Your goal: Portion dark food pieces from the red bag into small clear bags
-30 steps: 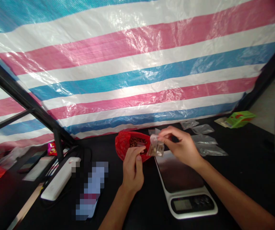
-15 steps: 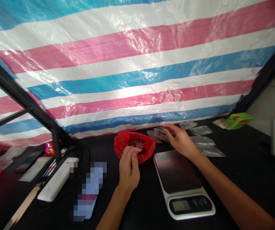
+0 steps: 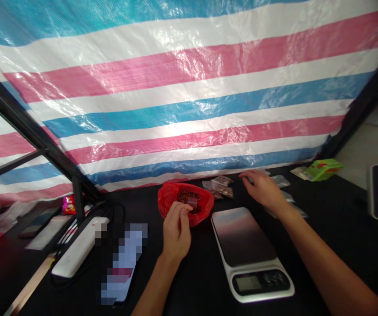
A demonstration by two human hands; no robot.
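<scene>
A red plastic bag stands wide open with small brown pieces inside and a small pinkish item on them. My left hand is closed at its near rim, fingertips over the opening; what they pinch, if anything, is hidden. My right hand hovers above the table beyond the scale, fingers stretched out with nothing in them. To its left lie several small clear bags of brown pieces. Flat clear bags lie under and beside this hand, partly covered by it.
A white kitchen scale with a dark plate stands between my arms. On the left are a phone, a white power strip and cables. A green packet lies at the back right. Striped sheeting hangs behind.
My right hand has moved right, away from the filled small bags, leaving one lying on the others. My left hand has stayed at the red bag.
</scene>
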